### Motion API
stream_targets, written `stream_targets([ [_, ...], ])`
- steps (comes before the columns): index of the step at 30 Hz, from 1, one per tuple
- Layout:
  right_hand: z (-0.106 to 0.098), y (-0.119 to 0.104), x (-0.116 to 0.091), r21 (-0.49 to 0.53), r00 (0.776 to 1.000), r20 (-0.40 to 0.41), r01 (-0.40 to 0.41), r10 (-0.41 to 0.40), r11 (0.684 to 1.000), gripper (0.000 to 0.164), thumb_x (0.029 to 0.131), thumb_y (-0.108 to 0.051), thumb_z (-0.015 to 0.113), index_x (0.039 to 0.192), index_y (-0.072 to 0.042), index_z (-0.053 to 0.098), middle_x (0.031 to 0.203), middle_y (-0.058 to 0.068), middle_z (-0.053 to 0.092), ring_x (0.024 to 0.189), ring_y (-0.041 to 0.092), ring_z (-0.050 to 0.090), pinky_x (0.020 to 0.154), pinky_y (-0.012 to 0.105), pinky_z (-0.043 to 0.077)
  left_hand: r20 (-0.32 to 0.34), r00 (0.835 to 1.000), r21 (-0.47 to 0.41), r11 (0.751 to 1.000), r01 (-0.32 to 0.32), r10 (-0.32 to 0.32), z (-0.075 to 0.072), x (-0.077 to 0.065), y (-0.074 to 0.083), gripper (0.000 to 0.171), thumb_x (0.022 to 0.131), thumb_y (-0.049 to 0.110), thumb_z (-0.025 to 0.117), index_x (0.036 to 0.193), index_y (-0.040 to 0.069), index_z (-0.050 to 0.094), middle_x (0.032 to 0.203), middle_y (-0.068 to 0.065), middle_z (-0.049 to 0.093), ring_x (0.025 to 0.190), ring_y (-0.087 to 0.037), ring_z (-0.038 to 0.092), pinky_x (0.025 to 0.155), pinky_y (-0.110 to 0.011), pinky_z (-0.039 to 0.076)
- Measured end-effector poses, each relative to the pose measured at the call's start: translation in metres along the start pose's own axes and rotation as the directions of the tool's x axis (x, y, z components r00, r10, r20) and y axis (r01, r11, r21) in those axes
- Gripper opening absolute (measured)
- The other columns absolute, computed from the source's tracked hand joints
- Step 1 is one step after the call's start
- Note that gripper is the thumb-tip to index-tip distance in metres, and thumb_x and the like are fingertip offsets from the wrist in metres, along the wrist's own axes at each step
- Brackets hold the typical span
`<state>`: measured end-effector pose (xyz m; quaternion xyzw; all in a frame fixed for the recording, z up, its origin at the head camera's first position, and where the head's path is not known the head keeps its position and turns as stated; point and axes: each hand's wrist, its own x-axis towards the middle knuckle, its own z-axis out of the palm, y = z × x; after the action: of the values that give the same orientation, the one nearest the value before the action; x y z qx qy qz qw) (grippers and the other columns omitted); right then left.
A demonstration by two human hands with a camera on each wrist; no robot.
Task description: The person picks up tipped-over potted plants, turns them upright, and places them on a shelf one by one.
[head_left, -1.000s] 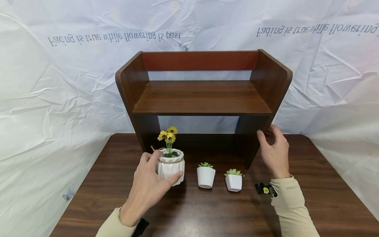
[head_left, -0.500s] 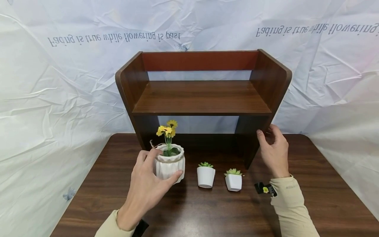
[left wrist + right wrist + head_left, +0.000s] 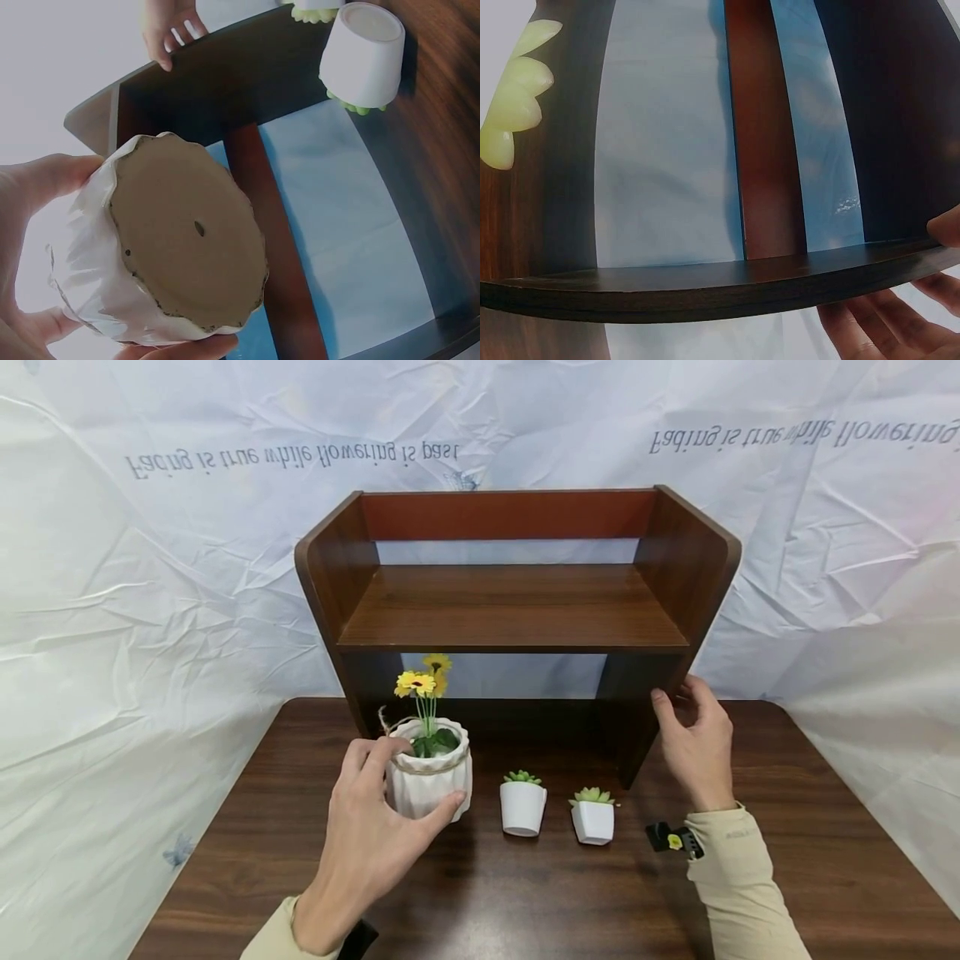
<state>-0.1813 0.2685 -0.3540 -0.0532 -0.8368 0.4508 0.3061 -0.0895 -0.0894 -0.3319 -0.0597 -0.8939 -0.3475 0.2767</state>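
My left hand (image 3: 371, 839) grips a white fluted flowerpot (image 3: 431, 785) from its left side, thumb at the front and fingers near the rim. Yellow artificial flowers (image 3: 427, 683) rise from the pot, and twine circles its neck. The left wrist view looks at the pot's tan underside (image 3: 187, 232), raised off the table. My right hand (image 3: 699, 747) holds the right side panel of a dark wooden two-tier shelf (image 3: 517, 606). In the right wrist view the thumb lies inside the panel edge (image 3: 667, 301), and the fingers (image 3: 885, 322) lie outside it.
Two small white pots with green succulents stand in front of the shelf: a round pot (image 3: 522, 810) and a squarer pot (image 3: 595, 823). The brown table (image 3: 517, 902) carries everything. White printed cloth (image 3: 150, 610) hangs behind and at both sides.
My left hand has lifted the flowerpot higher and brought it slightly closer. My right hand stays in place on the shelf's side panel.
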Motion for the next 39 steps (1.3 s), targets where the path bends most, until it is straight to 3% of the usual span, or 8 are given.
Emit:
stream_targets([
  [11,-0.002,0.001,-0.001,-0.006,1.000,0.022,-0.007,0.008,1.000,0.037,0.103,-0.033,0.058,0.137,-0.019,0.062,0.131,0.007,0.067,0.109,0.006,0.059,0.082,0.016,0.044,-0.019,1.000,-0.033,0.999,-0.014,0.013,-0.010,-0.006,0.013,0.065,0.059,0.038,0.098,0.109,0.018,0.062,0.105,0.001,0.055,0.081,-0.009,0.050,0.066,-0.024,0.048],
  [20,-0.002,0.002,-0.001,-0.001,1.000,0.009,0.000,0.000,1.000,0.036,0.102,-0.031,0.059,0.135,-0.017,0.063,0.128,0.008,0.068,0.102,-0.006,0.055,0.080,0.013,0.044,-0.060,0.998,-0.055,0.998,-0.041,0.037,-0.018,-0.012,0.023,0.064,0.058,0.036,0.099,0.108,0.018,0.064,0.103,0.003,0.055,0.084,-0.008,0.051,0.065,-0.026,0.050],
  [30,-0.002,0.002,0.000,0.006,1.000,0.006,0.009,-0.009,1.000,0.036,0.102,-0.030,0.059,0.136,-0.016,0.063,0.130,0.008,0.068,0.103,-0.005,0.055,0.079,0.011,0.044,-0.071,0.996,-0.089,0.995,-0.053,0.047,-0.025,-0.014,0.029,0.065,0.058,0.032,0.099,0.110,0.015,0.064,0.105,0.004,0.054,0.096,-0.008,0.057,0.070,-0.029,0.061],
  [35,-0.002,0.001,0.000,0.002,1.000,0.010,0.008,-0.008,1.000,0.036,0.103,-0.031,0.058,0.136,-0.017,0.063,0.130,0.008,0.068,0.107,0.002,0.059,0.079,0.012,0.044,-0.095,0.993,-0.121,0.989,-0.084,0.073,-0.026,-0.011,0.031,0.066,0.059,0.030,0.100,0.112,0.014,0.064,0.106,0.003,0.054,0.101,-0.008,0.057,0.073,-0.034,0.064],
  [39,-0.002,0.001,-0.001,0.008,1.000,0.018,0.012,-0.012,1.000,0.036,0.103,-0.031,0.058,0.136,-0.018,0.063,0.131,0.009,0.068,0.111,0.014,0.062,0.079,0.012,0.044,-0.116,0.989,-0.149,0.983,-0.111,0.094,-0.027,-0.009,0.032,0.065,0.059,0.028,0.100,0.112,0.013,0.064,0.108,0.002,0.055,0.104,-0.008,0.056,0.077,-0.022,0.062],
])
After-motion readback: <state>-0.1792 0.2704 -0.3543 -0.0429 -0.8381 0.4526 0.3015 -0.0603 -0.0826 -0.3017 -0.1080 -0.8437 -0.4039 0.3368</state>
